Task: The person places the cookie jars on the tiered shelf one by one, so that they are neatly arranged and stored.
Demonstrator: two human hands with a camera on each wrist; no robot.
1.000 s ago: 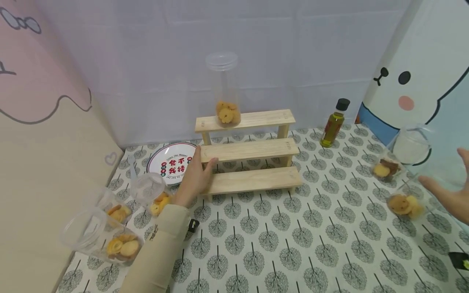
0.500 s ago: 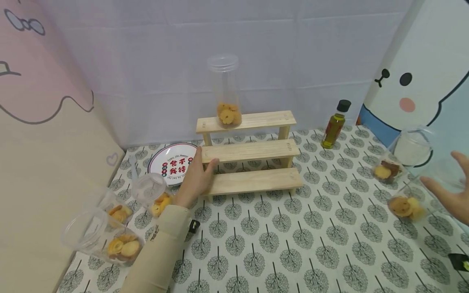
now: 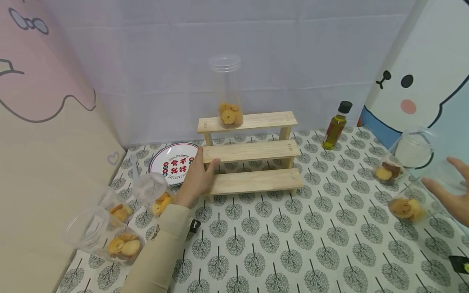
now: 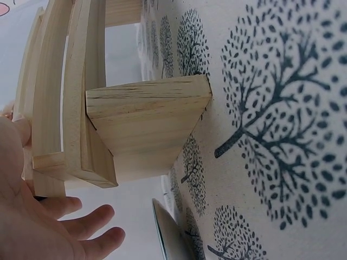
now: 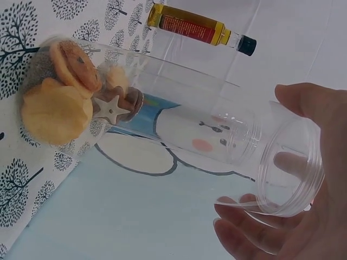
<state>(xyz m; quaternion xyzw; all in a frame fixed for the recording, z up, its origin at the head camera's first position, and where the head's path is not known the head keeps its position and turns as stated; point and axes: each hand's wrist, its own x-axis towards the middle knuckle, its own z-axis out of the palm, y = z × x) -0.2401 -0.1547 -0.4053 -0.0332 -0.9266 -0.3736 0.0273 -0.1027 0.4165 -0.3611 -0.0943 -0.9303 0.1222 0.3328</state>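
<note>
A three-tier wooden display rack (image 3: pixel 253 150) stands mid-table. My left hand (image 3: pixel 196 177) grips its left end, thumb on the front of the middle board. In the left wrist view the thumb (image 4: pixel 23 131) lies against the boards while other fingers extend past the end. At the right, a clear lidded jar (image 5: pixel 190 103) of cookies stands on the cloth. My right hand (image 3: pixel 452 195) is spread around its lid (image 5: pixel 287 168), thumb on one side and fingers on the other. Beside it is another clear cookie jar (image 3: pixel 390 169).
A clear cookie jar (image 3: pixel 230 110) stands on the rack's top tier. An oil bottle (image 3: pixel 334 128) is right of the rack. At left are a lettered plate (image 3: pixel 165 156), a jar (image 3: pixel 155 193) and two more jars (image 3: pixel 122 248) of cookies.
The view has shifted slightly. Both hands stay almost where they were, the left at the rack's end and the right at the jar's lid.
</note>
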